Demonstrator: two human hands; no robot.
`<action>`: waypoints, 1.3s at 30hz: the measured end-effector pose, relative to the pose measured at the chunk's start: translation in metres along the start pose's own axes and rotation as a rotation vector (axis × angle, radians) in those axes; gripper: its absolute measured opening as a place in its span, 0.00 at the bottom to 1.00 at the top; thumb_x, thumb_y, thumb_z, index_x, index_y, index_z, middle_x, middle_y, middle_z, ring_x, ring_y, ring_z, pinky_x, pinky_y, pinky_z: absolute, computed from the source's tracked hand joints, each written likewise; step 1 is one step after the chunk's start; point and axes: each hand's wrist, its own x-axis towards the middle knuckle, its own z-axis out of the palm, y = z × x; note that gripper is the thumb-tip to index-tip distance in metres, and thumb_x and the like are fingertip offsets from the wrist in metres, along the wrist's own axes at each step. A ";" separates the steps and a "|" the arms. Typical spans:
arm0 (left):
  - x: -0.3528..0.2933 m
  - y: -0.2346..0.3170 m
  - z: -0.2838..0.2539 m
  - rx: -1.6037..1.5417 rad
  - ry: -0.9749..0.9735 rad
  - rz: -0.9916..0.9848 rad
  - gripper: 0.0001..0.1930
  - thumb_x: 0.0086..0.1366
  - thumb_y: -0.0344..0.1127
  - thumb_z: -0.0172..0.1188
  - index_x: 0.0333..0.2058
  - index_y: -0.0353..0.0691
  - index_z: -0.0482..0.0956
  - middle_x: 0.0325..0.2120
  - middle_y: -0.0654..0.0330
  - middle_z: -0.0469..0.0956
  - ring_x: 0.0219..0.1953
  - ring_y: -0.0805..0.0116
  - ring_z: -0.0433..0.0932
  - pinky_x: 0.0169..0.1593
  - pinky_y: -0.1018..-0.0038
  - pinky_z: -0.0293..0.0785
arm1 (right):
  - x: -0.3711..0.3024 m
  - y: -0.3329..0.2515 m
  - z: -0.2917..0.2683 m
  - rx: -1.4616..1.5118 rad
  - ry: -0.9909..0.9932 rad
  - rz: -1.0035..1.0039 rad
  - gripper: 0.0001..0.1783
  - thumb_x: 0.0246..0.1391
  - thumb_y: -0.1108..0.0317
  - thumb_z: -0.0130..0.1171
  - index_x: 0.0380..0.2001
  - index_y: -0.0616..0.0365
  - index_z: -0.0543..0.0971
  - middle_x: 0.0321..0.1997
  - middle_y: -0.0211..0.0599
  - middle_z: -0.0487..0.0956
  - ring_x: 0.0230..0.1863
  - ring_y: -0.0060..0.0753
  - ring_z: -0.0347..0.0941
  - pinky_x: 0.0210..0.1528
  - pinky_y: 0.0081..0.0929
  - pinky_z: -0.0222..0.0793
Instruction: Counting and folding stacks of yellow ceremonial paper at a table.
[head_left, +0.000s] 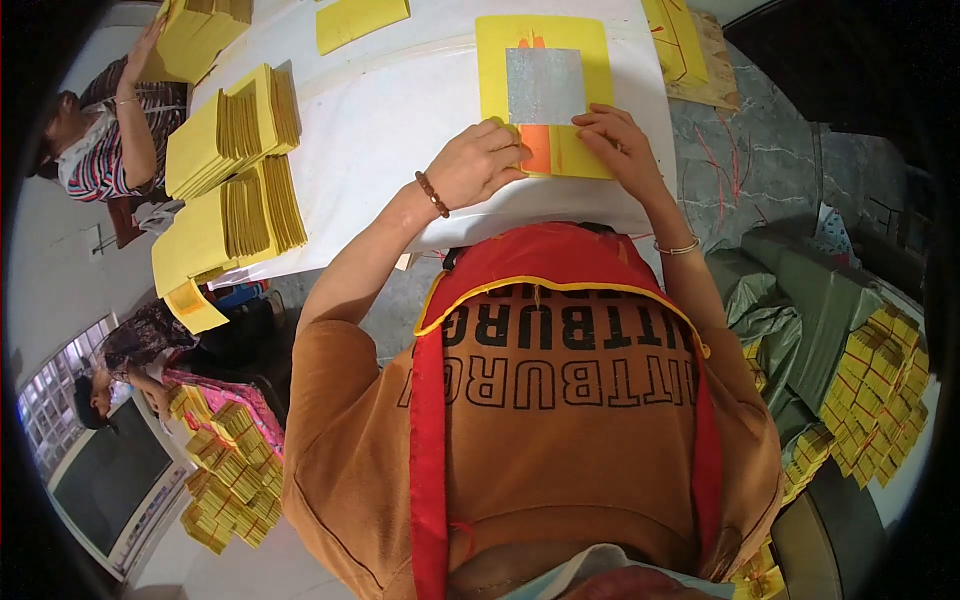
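A yellow sheet of paper point(493, 70) lies on the white-covered table in front of me, with a silver foil square point(545, 85) on it. Its near strip, bearing an orange patch point(535, 150), looks folded up along the square's lower edge. My left hand point(475, 165), with a beaded bracelet at the wrist, is closed at the left end of that strip, fingers curled on the paper. At the strip's right end rests my right hand point(622, 150), its fingers loosely stretched and somewhat apart, touching the paper.
Stacks of folded yellow paper point(235, 130) line the table's left side; another yellow stack point(362, 20) lies at the far edge. Bundled yellow paper point(680, 40) stands beyond the right edge. Two other people point(120, 140) are at the left. More bundles point(875, 395) sit low on the right.
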 end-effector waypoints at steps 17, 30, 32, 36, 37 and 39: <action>0.007 -0.015 -0.007 -0.419 -0.071 -0.338 0.08 0.59 0.33 0.54 0.29 0.34 0.76 0.24 0.56 0.77 0.25 0.64 0.74 0.30 0.73 0.71 | -0.001 0.012 -0.003 0.304 -0.018 0.155 0.30 0.63 0.51 0.26 0.40 0.60 0.76 0.48 0.41 0.76 0.62 0.40 0.57 0.64 0.34 0.45; 0.002 -0.022 -0.018 -0.295 0.030 -0.278 0.15 0.55 0.38 0.61 0.42 0.43 0.76 0.41 0.57 0.74 0.43 0.62 0.71 0.45 0.69 0.66 | -0.006 0.013 0.006 0.420 0.128 0.329 0.14 0.49 0.68 0.61 0.41 0.58 0.77 0.50 0.42 0.72 0.55 0.34 0.66 0.58 0.28 0.58; -0.002 -0.030 -0.016 -0.062 0.074 -0.192 0.18 0.53 0.36 0.62 0.45 0.46 0.76 0.46 0.57 0.72 0.48 0.60 0.68 0.50 0.66 0.63 | -0.004 0.015 0.004 0.498 0.124 0.401 0.14 0.50 0.67 0.60 0.41 0.56 0.77 0.51 0.41 0.72 0.54 0.34 0.67 0.57 0.28 0.59; -0.008 -0.038 -0.002 0.211 0.055 -0.167 0.23 0.47 0.27 0.59 0.45 0.53 0.76 0.47 0.59 0.71 0.50 0.60 0.66 0.51 0.65 0.61 | 0.006 0.011 -0.008 0.015 0.062 -0.096 0.17 0.45 0.71 0.60 0.42 0.53 0.77 0.50 0.37 0.74 0.56 0.39 0.66 0.57 0.34 0.59; -0.009 -0.036 -0.003 0.263 0.077 -0.137 0.22 0.47 0.27 0.59 0.45 0.53 0.76 0.45 0.60 0.72 0.49 0.60 0.67 0.51 0.65 0.62 | 0.008 0.003 -0.013 -0.269 0.075 -0.271 0.18 0.42 0.72 0.60 0.42 0.52 0.76 0.51 0.36 0.74 0.57 0.41 0.65 0.56 0.36 0.59; -0.011 -0.031 -0.003 0.344 0.140 -0.046 0.20 0.49 0.28 0.58 0.43 0.52 0.76 0.41 0.63 0.75 0.45 0.62 0.70 0.47 0.67 0.65 | 0.003 -0.004 -0.018 -0.360 0.008 -0.289 0.19 0.40 0.72 0.60 0.41 0.52 0.77 0.51 0.35 0.74 0.58 0.42 0.64 0.55 0.38 0.59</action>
